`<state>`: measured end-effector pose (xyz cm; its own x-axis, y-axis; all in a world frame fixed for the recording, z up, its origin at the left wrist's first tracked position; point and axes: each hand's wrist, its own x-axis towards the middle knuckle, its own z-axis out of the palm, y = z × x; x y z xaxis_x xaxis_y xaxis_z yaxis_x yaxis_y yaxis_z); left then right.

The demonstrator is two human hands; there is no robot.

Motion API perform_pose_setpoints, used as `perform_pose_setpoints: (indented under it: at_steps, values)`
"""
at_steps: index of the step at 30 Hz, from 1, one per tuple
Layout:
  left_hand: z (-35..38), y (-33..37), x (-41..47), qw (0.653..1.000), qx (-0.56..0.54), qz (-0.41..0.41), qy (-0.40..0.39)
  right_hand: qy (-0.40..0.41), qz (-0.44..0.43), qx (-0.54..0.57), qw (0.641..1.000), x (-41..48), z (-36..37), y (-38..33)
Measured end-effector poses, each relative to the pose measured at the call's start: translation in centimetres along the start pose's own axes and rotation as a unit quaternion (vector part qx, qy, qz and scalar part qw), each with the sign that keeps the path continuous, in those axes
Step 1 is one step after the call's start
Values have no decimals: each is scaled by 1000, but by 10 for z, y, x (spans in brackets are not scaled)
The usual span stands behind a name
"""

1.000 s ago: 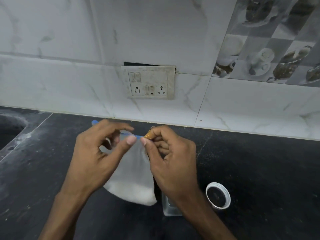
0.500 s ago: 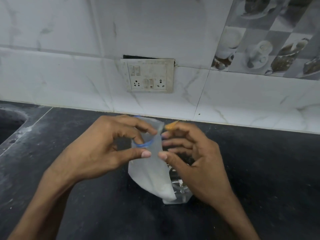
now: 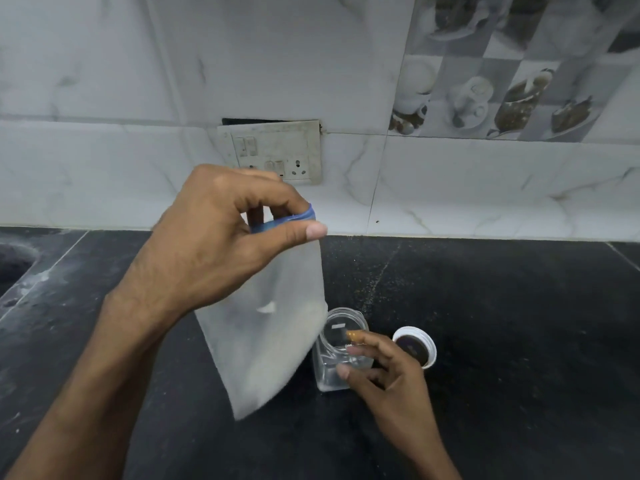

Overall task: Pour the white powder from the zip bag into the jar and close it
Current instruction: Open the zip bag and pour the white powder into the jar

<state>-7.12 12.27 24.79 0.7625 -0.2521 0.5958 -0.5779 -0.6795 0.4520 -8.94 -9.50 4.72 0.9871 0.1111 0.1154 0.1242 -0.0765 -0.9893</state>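
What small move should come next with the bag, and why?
Probably tip the zip bag so its blue-zipped top comes over the jar. The left hand pinches the bag by that top, upright, with the white powder settled at the bottom. The right hand grips the open jar, and its lid lies beside it on the counter.

The bag [image 3: 270,341] is frosted white with a blue zip [image 3: 284,221]; the jar [image 3: 329,377] clear; the lid [image 3: 414,347] white, dark inside; the counter [image 3: 519,323] speckled black; the tiles [image 3: 485,188] white, grey-veined.
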Motion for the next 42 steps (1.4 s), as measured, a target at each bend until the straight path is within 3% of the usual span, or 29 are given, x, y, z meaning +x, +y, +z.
perform_pose_setpoints:
  at_steps: [7,10,15,30,37,42]
  values:
    - [-3,13,-1,996,-50,61,42,-47,121,169,977,14,5,-31]
    - [4,15,0,994,-74,61,59,-12,148,252,956,19,6,-34]
    - [16,11,0,989,-131,45,60,59,110,317,940,21,-13,-30]
    - [37,6,12,979,-191,5,68,117,19,227,967,19,-65,-39]
    - [46,20,18,980,-189,40,56,0,16,119,993,16,-50,-40]
    - [39,21,19,987,-148,55,40,8,22,107,994,22,-35,-43]
